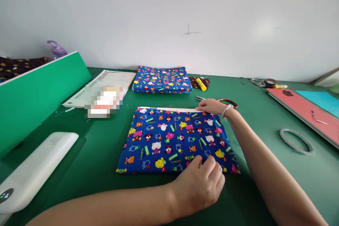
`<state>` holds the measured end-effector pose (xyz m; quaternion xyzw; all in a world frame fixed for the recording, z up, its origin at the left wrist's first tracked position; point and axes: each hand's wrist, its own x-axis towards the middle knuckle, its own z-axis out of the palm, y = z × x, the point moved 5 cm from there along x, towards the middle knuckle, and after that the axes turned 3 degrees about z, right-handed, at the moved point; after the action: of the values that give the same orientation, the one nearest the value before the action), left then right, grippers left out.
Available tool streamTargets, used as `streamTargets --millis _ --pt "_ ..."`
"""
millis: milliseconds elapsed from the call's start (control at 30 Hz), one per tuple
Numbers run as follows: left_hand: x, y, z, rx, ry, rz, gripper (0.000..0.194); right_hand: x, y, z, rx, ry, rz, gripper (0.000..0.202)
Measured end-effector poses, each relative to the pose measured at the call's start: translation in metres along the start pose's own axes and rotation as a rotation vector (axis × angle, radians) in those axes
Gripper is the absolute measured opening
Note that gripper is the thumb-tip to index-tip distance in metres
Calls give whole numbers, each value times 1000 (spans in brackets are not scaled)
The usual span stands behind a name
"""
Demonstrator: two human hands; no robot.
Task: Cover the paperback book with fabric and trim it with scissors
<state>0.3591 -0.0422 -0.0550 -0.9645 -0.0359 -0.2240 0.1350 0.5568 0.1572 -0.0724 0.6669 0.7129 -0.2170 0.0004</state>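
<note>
A folded piece of blue cloth point(169, 141) printed with cartoon animals lies flat before me, a cream strip point(172, 109) showing along its far edge. My left hand point(202, 182) is closed at the cloth's front edge, right of the middle, its fingertips bent onto the fabric. At the far right corner, my right hand point(212, 106) has its fingers pressed together on the cloth and the strip; the undersides of those fingers are hidden. Just behind that hand lie red-handled scissors point(227, 102), partly covered by it.
Behind the cloth sits a folded stack of the same fabric point(162, 79), beside a yellow glue stick point(201, 84). Printed sheets point(106, 81) and a white device point(39, 169) are on the left, near a green panel point(42, 99). A grey ring point(296, 141) and red board point(304, 109) lie right.
</note>
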Motion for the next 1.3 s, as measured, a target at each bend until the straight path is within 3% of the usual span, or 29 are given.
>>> streamTargets --millis 267,467,900,1300 --pt "2 -2 -3 1 -4 -28 21 1 -2 -2 -17 50 16 45" --pt "4 -4 -1 6 12 -120 11 -1 -3 -2 1 59 24 41" --pt "4 -5 -4 0 83 -33 13 -7 -9 -8 55 120 93 34" --pt "5 -4 -1 13 34 -56 12 -8 -12 -9 67 130 122 37"
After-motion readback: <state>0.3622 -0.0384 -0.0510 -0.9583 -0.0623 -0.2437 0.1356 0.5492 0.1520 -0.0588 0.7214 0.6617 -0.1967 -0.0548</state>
